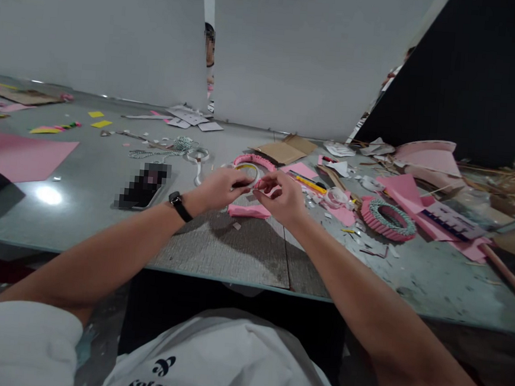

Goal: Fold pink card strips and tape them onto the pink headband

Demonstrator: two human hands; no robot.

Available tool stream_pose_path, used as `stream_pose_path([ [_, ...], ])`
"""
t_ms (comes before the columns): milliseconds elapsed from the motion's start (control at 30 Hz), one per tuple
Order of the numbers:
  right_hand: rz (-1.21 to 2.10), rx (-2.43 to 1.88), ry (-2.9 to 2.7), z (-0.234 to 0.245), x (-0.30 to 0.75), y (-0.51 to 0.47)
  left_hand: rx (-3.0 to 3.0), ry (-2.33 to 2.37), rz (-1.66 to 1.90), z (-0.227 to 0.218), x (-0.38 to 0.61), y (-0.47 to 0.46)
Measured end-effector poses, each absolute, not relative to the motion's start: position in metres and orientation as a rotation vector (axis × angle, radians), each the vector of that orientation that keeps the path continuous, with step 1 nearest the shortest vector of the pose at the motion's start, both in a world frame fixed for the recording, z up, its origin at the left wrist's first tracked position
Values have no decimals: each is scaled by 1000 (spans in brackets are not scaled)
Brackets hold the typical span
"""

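My left hand (227, 187), with a black watch on its wrist, pinches the near left side of a pale ring (258, 173) with a yellowish inner edge. Pink pleated paper (255, 159) curves around the ring's far side. At the ring's near right, the fingers of my right hand (282, 198) are closed on a small pink end of the pleated paper. Under both hands lies a folded pink paper strip (249, 211) on the table. The fingertips partly hide where paper and ring meet.
Left of my hands lie a phone (144, 187), scissors (197, 161) and twisted cord (181, 145). To the right are a yellow cutter (310, 184), a clear tape roll (336, 197), a pink pleated ring (388, 220) and paper scraps. Brown cardboard (285, 149) lies behind.
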State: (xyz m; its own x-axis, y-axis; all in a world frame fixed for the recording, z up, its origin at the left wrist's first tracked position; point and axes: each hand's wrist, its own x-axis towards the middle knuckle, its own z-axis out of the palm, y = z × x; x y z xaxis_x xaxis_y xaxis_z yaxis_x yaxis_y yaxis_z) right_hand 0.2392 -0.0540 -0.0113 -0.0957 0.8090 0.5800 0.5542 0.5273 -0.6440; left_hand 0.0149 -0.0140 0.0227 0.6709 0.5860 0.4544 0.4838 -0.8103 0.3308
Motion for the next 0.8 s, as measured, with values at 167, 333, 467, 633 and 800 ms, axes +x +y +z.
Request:
stream_pose_path([
  [167,128,-1172,-1975,-14,238,-50,2795,863,785,20,14,-16],
  [333,-16,-1237,-2081,-17,234,-53,2802,819,766,15,15,-12],
  [467,-21,-1262,-2099,-17,235,-53,2790,803,772,14,15,-12],
  [633,-52,-1268,-2103,-17,238,-50,2810,871,781,13,16,-12],
  [800,30,-1285,-2055,-16,235,-51,2766,908,769,13,16,-13],
])
